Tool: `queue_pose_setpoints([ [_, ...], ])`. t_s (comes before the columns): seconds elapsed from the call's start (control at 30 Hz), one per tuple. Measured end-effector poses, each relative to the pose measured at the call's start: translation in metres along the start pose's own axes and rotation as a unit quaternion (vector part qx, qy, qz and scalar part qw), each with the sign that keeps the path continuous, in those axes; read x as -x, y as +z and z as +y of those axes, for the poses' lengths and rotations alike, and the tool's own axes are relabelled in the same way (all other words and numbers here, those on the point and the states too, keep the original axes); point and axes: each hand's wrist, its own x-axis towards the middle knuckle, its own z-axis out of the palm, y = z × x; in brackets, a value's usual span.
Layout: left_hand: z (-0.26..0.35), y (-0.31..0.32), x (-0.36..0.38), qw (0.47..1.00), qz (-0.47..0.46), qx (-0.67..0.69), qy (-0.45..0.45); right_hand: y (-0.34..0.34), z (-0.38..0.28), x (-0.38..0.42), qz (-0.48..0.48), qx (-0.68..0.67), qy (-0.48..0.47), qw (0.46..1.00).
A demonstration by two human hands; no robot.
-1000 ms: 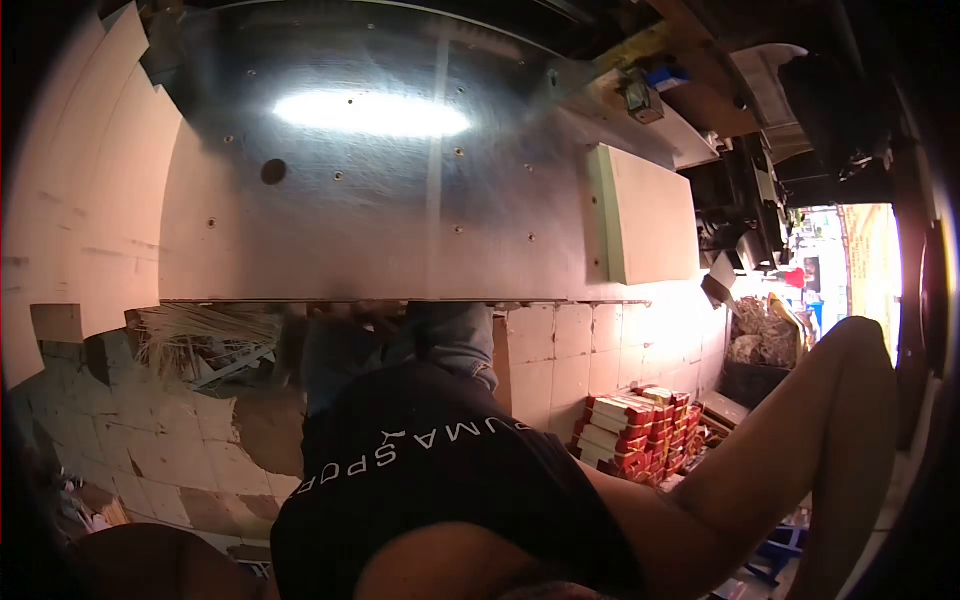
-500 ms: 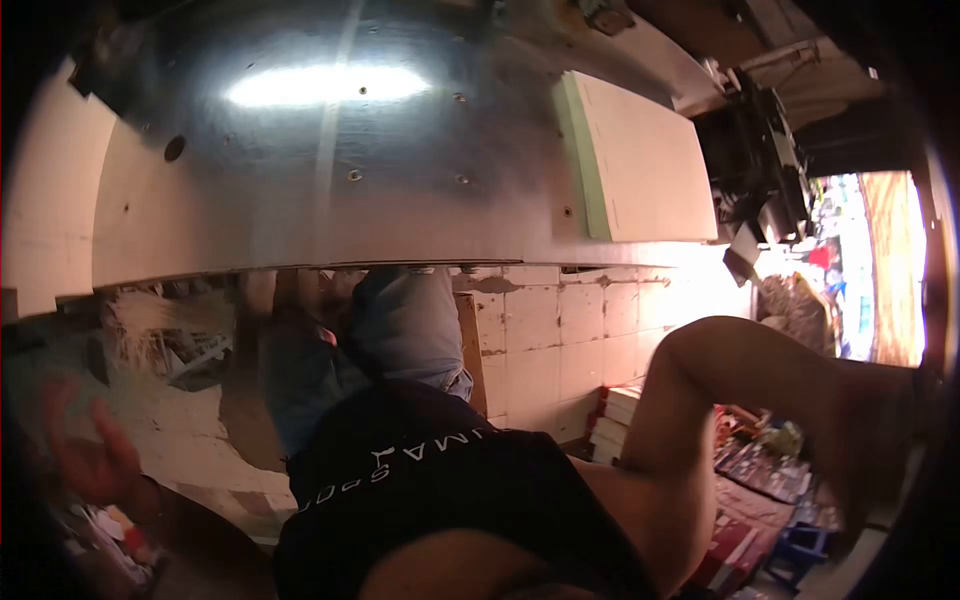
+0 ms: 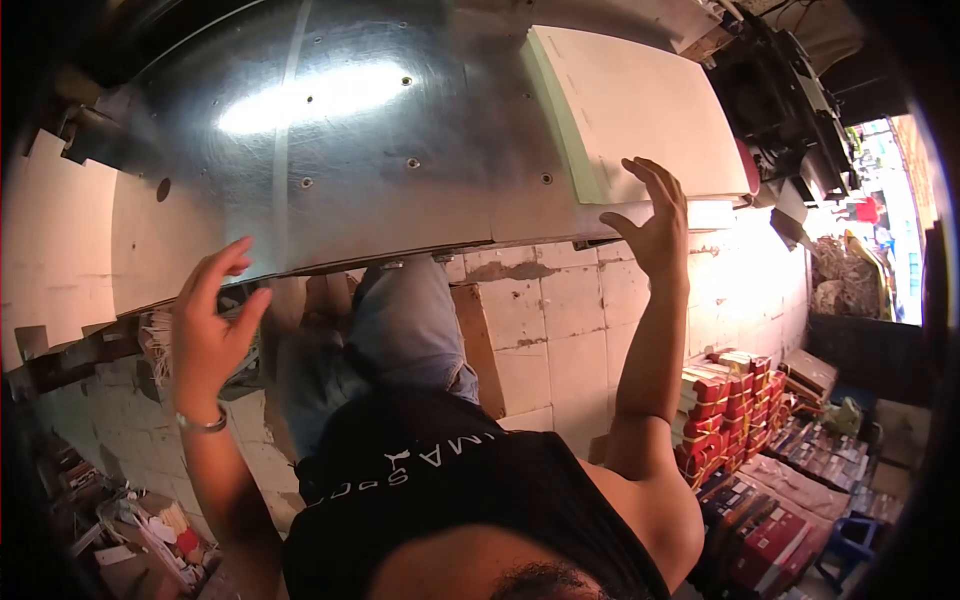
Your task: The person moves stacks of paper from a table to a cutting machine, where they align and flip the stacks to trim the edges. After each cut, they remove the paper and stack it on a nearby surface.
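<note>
My left hand (image 3: 212, 325), with a band at the wrist, is raised at the near left edge of the metal table (image 3: 380, 205). Its thumb and fingers are apart and nothing is between them. On the right, my right hand (image 3: 655, 215) is over the near edge of a thick stack of pale sheets (image 3: 640, 110), fingers spread and empty. Whether its fingertips touch the stack I cannot tell. The stack lies on the right part of the table. A bright light reflects off the metal, which has several small holes.
Pale boards (image 3: 60, 250) are at the table's left end. A black machine (image 3: 785, 110) stands beyond the stack. Red bundles (image 3: 725, 410) and a blue stool (image 3: 855, 545) are on the floor at the lower right. Scraps (image 3: 165, 540) lie at the lower left.
Both hands have come up to the table's near edge: the left from the lower left, the right from the far right. The view has shifted and tilted somewhat.
</note>
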Motion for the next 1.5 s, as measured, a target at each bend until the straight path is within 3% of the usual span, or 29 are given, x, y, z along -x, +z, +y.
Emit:
queue_pose_setpoints([
  [0.13,0.009,0.053,-0.034,0.996,-0.027,0.056,0.069,0.001,0.007,-0.006,-0.015,0.048,-0.012,0.999],
  [0.23,0.003,0.084,-0.045,0.987,-0.062,0.142,0.044,0.001,0.007,-0.013,-0.033,0.094,-0.032,0.995],
  [0.33,-0.008,0.092,-0.054,0.985,-0.12,0.12,-0.012,0.004,0.011,-0.02,-0.052,0.083,-0.025,0.995],
  [0.47,-0.016,0.094,-0.06,0.97,-0.101,0.209,-0.073,0.004,0.005,-0.028,-0.046,0.066,-0.015,0.997],
  [0.6,-0.023,0.094,-0.062,0.968,-0.091,0.231,-0.043,0.006,-0.004,-0.024,-0.035,0.054,0.02,0.998],
  [0.8,-0.022,0.093,-0.067,0.962,-0.119,0.243,-0.046,0.012,0.003,-0.014,0.0,0.027,0.044,0.999],
  [1.23,-0.008,0.104,-0.057,0.972,-0.058,0.198,-0.108,0.012,0.036,-0.008,-0.002,-0.058,0.053,0.997],
  [1.43,0.03,0.097,-0.096,0.962,-0.195,0.153,-0.11,-0.001,0.038,-0.015,-0.02,-0.057,0.038,0.997],
  [1.5,0.046,0.11,-0.114,0.967,-0.206,0.15,-0.018,-0.002,0.041,-0.016,-0.02,-0.071,0.036,0.997],
])
